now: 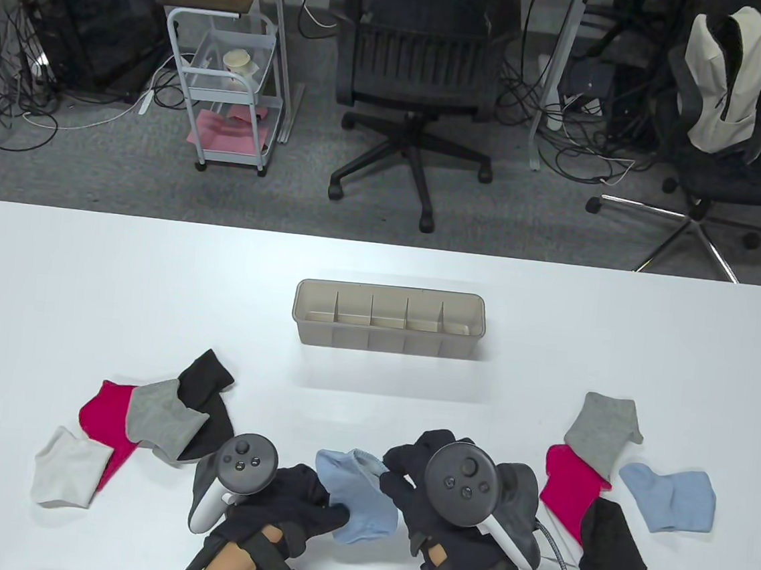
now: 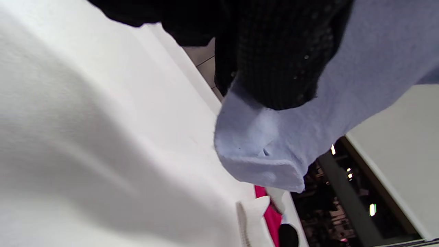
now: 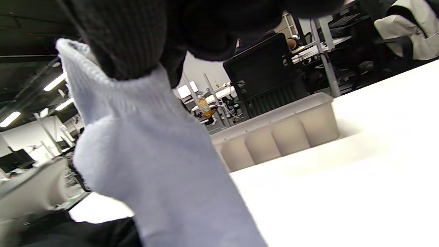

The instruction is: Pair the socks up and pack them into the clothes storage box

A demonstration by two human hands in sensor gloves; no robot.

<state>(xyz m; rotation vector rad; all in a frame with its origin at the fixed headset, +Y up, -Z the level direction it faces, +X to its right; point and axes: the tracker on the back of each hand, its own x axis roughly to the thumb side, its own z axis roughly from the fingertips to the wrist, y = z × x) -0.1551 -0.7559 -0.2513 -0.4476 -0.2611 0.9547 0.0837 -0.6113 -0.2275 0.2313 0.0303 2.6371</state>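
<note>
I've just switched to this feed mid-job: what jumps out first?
Both gloved hands meet at the table's near edge, the left hand and right hand each gripping one light blue sock between them. Loose socks lie in a heap on either side; its match, the second light blue sock, lies at the right. Behind them the beige storage box stands mid-table with its compartments empty.

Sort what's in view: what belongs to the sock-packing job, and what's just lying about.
Job: light blue sock held by both hands; its mate; grey, pink, black and white socks; storage box.

Lying about: office chair, cart, backpack.
</note>
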